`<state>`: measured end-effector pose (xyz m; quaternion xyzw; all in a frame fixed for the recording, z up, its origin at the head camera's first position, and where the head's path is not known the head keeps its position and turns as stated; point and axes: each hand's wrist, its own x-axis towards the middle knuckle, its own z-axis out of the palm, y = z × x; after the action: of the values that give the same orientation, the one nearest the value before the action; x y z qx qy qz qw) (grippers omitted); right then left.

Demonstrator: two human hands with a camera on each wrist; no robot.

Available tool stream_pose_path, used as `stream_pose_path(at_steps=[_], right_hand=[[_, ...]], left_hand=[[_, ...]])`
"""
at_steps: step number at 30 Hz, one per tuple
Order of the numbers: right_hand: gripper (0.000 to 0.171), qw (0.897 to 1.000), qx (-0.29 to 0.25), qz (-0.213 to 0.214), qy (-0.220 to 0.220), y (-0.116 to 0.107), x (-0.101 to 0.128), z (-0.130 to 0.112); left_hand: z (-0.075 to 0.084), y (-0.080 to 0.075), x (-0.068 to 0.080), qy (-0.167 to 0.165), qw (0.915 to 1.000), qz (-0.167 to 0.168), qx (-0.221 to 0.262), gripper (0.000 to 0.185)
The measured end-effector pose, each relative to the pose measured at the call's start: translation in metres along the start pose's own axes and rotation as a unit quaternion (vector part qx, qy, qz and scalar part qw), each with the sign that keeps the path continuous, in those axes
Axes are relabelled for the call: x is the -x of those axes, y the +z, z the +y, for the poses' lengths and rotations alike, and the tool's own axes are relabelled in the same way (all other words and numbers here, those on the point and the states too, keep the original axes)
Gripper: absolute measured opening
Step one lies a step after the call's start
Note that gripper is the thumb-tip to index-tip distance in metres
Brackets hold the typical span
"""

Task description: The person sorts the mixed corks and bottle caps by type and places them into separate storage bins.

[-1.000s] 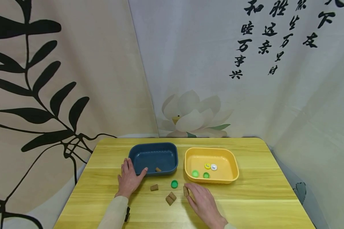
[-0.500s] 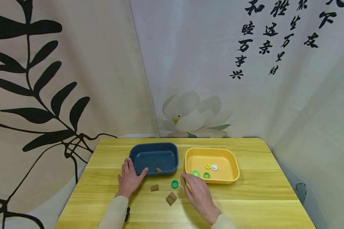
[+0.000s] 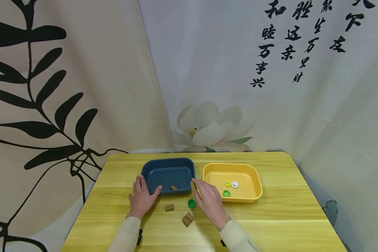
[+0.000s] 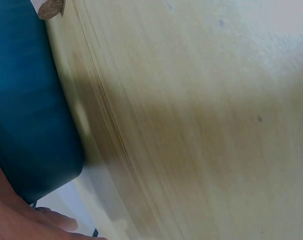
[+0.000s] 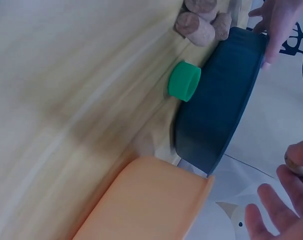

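Note:
My right hand (image 3: pixel 210 200) pinches a brown cork (image 3: pixel 193 186) between thumb and fingertips, close to the right front corner of the blue tray (image 3: pixel 167 161). In the right wrist view, the held cork (image 5: pixel 295 167) is partly covered by the fingers. My left hand (image 3: pixel 141 198) rests at that tray's left front corner, fingers extended along the left rim and thumb at the front rim. Inside the blue tray lies one cork (image 3: pixel 174 187). Three more corks are on the table: a single cork (image 3: pixel 169 207) and a touching pair (image 3: pixel 187 219). A green bottle cap (image 3: pixel 191 203) lies near them.
To the right stands a yellow tray (image 3: pixel 255 198) holding a yellow cap (image 3: pixel 228 183), a white cap (image 3: pixel 235 184) and a green cap (image 3: pixel 226 193). My right hand overlaps its left front corner. Behind the wooden table (image 3: pixel 286 217) hangs a printed cloth (image 3: pixel 208 70).
My right hand has carried the cork left and away from me, from in front of the yellow tray to the blue tray's corner. The light green cap is now hidden. The left hand stays.

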<state>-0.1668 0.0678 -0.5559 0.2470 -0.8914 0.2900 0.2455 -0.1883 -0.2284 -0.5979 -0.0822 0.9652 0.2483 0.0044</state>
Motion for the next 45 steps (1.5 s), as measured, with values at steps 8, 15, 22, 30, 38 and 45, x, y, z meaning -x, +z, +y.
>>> stream_pose_path(at_steps=[8, 15, 22, 30, 38, 45], right_hand=[[0.047, 1.000, 0.009, -0.023, 0.019, 0.017, -0.018, 0.000], [0.045, 0.997, 0.053, -0.047, -0.010, 0.036, -0.031, -0.004], [0.043, 0.992, 0.108, -0.052, -0.039, 0.050, -0.043, -0.006], [0.035, 0.986, 0.143, -0.076, -0.036, 0.058, -0.054, -0.006], [0.025, 0.977, 0.175, -0.124, 0.000, 0.065, -0.059, 0.000], [0.038, 0.973, 0.176, -0.148, 0.028, 0.063, -0.059, 0.001]], left_hand=[[-0.003, 0.003, -0.002, 0.001, 0.9999, 0.012, -0.002, 0.115], [-0.004, 0.002, -0.001, 0.001, 0.9998, 0.021, 0.002, 0.116], [-0.003, 0.000, 0.000, -0.002, 0.9999, 0.014, -0.002, 0.114], [-0.001, -0.002, 0.001, -0.003, 0.9999, 0.009, -0.005, 0.115], [0.003, -0.002, 0.001, -0.003, 1.0000, 0.003, -0.006, 0.114], [0.003, -0.001, 0.001, -0.003, 1.0000, 0.009, -0.001, 0.114]])
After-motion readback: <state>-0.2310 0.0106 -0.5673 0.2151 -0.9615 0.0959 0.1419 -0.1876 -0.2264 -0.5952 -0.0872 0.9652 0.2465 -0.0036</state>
